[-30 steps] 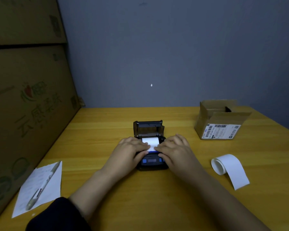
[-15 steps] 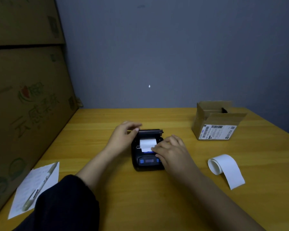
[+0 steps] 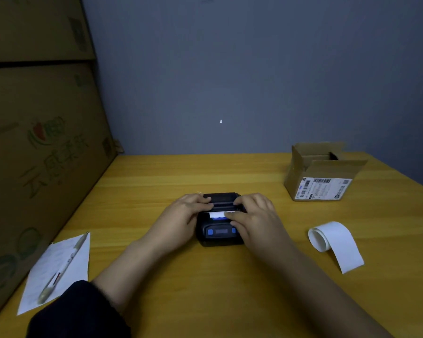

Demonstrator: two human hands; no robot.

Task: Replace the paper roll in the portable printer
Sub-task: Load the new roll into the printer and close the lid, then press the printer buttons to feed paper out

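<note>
The small black portable printer [image 3: 220,234] with blue buttons sits mid-table. Its lid [image 3: 221,198] is folded down over the paper bay. A short white strip of paper [image 3: 216,214] sticks out of the slot in front of the lid. My left hand [image 3: 181,215] grips the printer's left side with its fingers lying on the lid. My right hand [image 3: 254,215] holds the right side, fingers on the lid and over the strip's right end. The roll inside is hidden. Another white paper roll [image 3: 327,237], partly unwound, lies on the table to the right.
An open cardboard box [image 3: 320,174] with a label stands at the back right. A sheet of paper [image 3: 59,269] with a pen [image 3: 64,264] on it lies at the front left. Big cartons [image 3: 39,142] wall off the table's left side.
The lid went from standing open to lying down over the paper. My left hand moved from the lid's back edge onto its top, and my right hand came up onto the lid.
</note>
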